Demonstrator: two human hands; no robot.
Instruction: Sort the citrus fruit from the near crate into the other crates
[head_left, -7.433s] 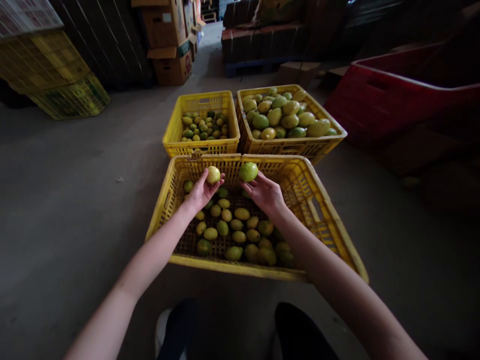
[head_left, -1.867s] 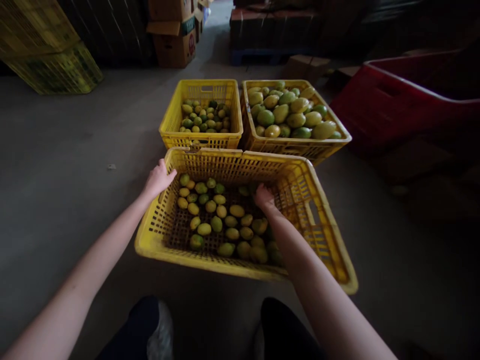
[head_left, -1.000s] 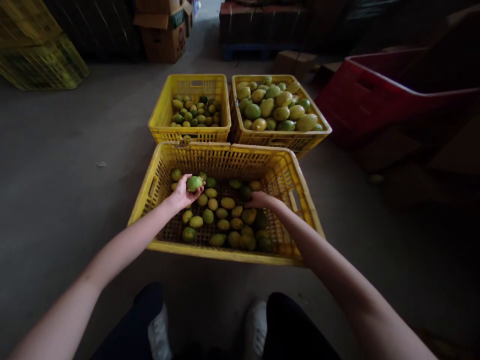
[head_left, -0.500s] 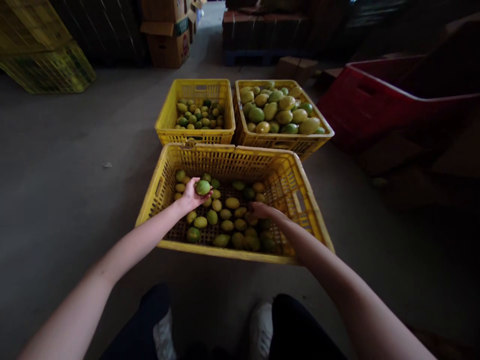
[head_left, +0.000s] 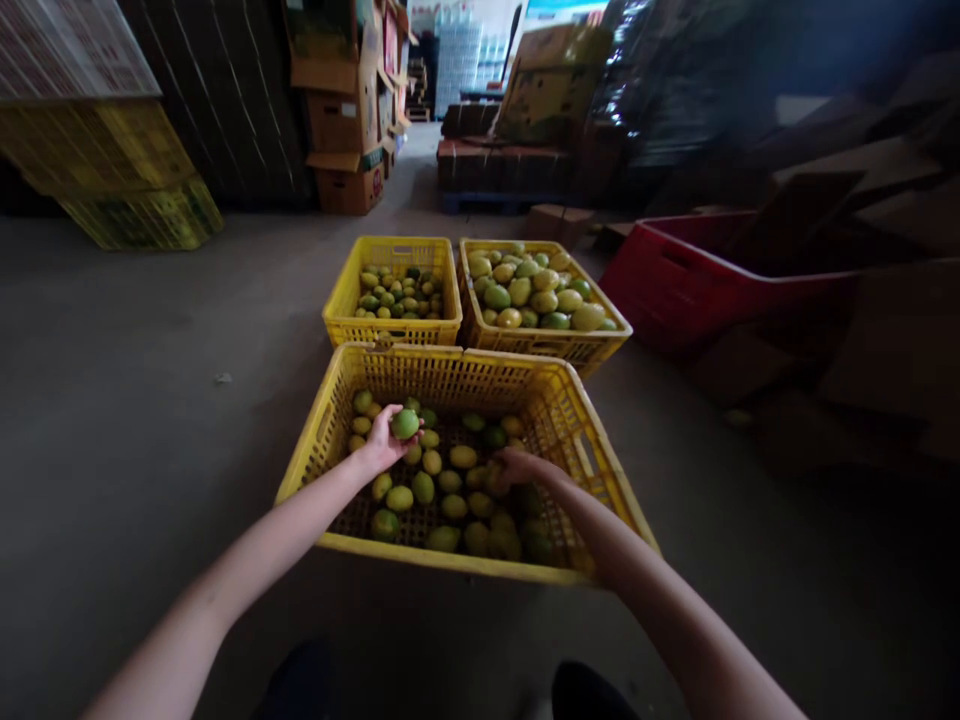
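Note:
A large yellow crate stands on the floor in front of me with several green and yellow mangoes on its bottom. My left hand is inside it at the left and holds a small green mango up in its fingers. My right hand reaches down among the fruit in the middle right of the crate, palm down; whether it grips one I cannot see.
Behind the big crate stand two smaller yellow crates: the left crate holds small fruit, the right crate is piled with larger mangoes. A red bin lies at the right. Cardboard boxes and stacked yellow crates line the back.
My left hand left the crate rim and picked a green mango out of the crate. The right hand stayed low among the fruit. The camera has tilted up.

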